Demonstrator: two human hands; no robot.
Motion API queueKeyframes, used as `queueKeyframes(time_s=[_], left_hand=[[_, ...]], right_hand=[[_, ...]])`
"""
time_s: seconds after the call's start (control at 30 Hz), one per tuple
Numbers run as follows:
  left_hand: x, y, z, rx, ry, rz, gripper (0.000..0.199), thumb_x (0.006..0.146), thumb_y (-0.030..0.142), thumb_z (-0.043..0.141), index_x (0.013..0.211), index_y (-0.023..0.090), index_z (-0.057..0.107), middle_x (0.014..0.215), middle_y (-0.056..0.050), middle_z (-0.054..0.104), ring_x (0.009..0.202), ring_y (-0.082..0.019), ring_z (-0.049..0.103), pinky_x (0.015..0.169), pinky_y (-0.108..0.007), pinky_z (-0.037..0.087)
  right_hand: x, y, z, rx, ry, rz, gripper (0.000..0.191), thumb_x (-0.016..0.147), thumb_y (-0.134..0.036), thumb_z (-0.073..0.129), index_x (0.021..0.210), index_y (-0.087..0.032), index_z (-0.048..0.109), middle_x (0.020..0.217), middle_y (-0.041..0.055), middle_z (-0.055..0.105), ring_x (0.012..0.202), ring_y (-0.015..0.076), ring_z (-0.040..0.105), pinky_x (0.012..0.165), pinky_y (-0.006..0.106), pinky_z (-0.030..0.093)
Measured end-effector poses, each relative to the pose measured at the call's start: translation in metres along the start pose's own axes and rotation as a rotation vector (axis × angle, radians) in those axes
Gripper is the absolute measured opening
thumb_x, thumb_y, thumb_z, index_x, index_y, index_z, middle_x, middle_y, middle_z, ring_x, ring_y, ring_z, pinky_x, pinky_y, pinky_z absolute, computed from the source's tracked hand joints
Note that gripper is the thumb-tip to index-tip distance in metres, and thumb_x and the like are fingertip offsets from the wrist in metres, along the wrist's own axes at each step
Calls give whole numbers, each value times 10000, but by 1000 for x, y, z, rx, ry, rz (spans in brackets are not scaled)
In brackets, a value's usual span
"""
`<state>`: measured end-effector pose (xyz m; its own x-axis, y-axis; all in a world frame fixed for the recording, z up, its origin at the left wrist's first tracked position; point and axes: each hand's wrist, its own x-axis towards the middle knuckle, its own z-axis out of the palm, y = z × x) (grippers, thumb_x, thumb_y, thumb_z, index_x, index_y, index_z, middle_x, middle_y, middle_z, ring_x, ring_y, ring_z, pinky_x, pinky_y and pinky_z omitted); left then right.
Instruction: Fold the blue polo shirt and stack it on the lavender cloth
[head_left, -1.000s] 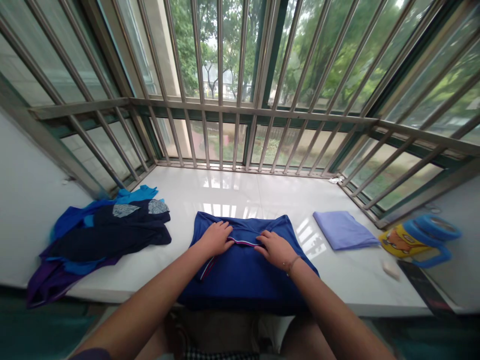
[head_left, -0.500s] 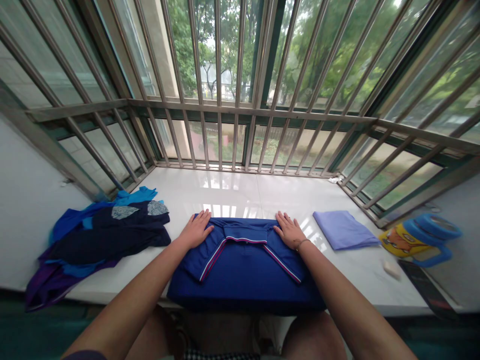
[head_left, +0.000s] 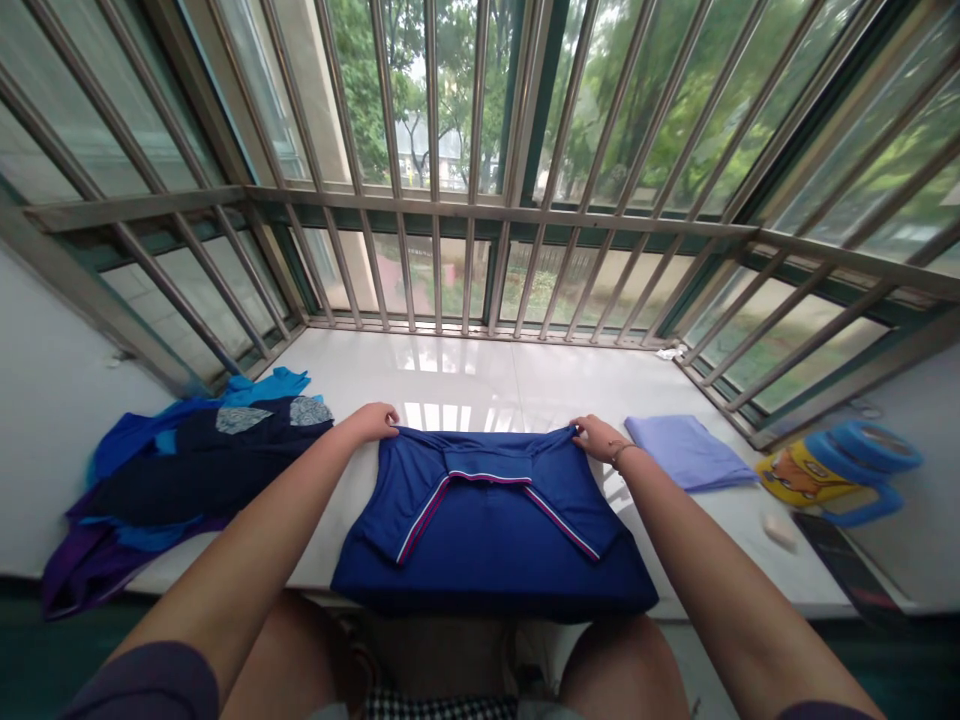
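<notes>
A dark blue polo shirt (head_left: 491, 560) with white and red trim lies on the white sill, its lower part hanging over the front edge. Both sleeves are turned in toward the front, and the collar sits between them. My left hand (head_left: 375, 422) pinches the shirt's far left corner. At the far right corner, my right hand (head_left: 596, 438), with a thin band on the wrist, grips the fabric between thumb and fingers. The shirt's far edge is drawn fairly straight between the two hands.
Rumpled blue, black and purple clothes (head_left: 202, 470) lie at the left. On the right are a folded lavender cloth (head_left: 688, 453), a yellow and blue mug (head_left: 832, 470), a small pale object (head_left: 780, 531) and a dark phone (head_left: 847, 568). Metal bars (head_left: 491, 212) line the window behind the sill.
Both hands were lying flat on the shirt with fingers spread. They have moved outward to its far corners and closed on the fabric.
</notes>
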<state>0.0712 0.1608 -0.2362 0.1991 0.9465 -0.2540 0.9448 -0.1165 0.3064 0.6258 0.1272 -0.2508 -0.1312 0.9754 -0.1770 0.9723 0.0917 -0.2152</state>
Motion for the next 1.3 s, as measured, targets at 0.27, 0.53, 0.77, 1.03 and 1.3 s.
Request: queueKeyframes(time_s=[0.27, 0.53, 0.77, 1.03, 1.3], left_hand=[[20, -9, -20, -148, -269, -180, 367, 480, 445, 953, 625, 224, 697, 530, -28, 654, 548, -218, 642, 595, -305, 532], [53, 12, -38, -398, -1, -259, 350, 708, 446, 911, 760, 198, 669, 590, -52, 703, 613, -239, 748, 595, -271, 555], [56, 41, -77, -665, 354, -189, 251, 879, 325, 775, 1016, 174, 629, 835, -71, 783, 814, -197, 802, 701, -245, 617], [-114, -3, -1, -844, 261, -29, 516, 726, 628, 826, 1024, 229, 690, 910, -65, 826, 908, -288, 795, 874, -404, 629], [-212, -12, 85, -653, 173, -139, 386, 823, 610, 648, 985, 278, 762, 1014, -45, 814, 985, -296, 772, 888, -380, 615]], right_hand=[[22, -3, -10, 113, -75, 87, 207, 852, -267, 802, 1047, -200, 820, 960, 52, 799, 899, 202, 737, 828, 275, 545], [56, -12, -29, 271, 87, 279, 188, 931, -276, 707, 1085, -191, 776, 699, 11, 742, 677, 168, 731, 746, 269, 568], [65, -27, -74, 422, 410, 293, 369, 996, -380, 664, 1304, -180, 630, 1033, 103, 795, 874, 180, 778, 779, 273, 619], [-103, -8, -11, 887, 512, 132, 491, 873, -642, 733, 1100, -220, 625, 960, 97, 769, 939, 288, 802, 741, 391, 691], [-215, 6, 99, 925, 288, 382, 405, 729, -478, 607, 1073, -269, 648, 1069, 90, 788, 936, 280, 794, 757, 399, 685]])
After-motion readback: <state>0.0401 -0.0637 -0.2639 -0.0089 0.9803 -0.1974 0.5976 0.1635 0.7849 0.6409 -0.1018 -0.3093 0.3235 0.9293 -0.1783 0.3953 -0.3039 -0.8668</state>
